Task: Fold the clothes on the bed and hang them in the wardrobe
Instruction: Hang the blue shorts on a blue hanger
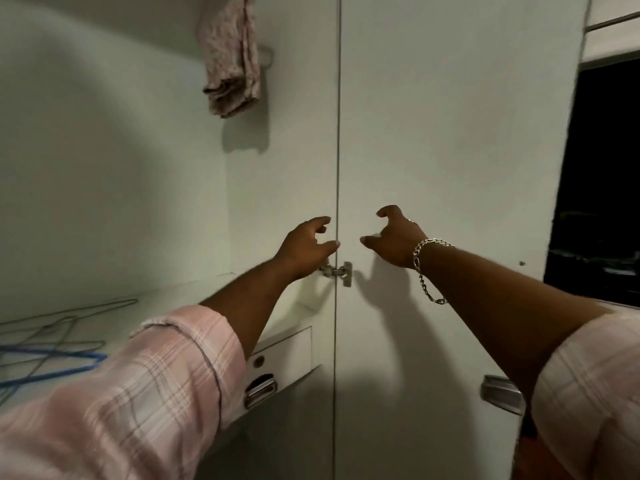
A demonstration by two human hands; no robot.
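Pink plaid sleeves [138,393] fill the foreground. On the wardrobe shelf [166,296] at left lie wire hangers [52,355]; a folded patterned cloth [232,60] hangs above. The left hand [306,245] reaches out, fingers loosely curled, fingertip at the door edge above the hinge [337,271], gripping nothing. The right hand [394,239], with a bracelet [424,268], hovers half-curled and empty near the wardrobe door [450,150].

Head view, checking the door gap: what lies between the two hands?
Between left hand and right hand: bare white door panel and the vertical door seam.
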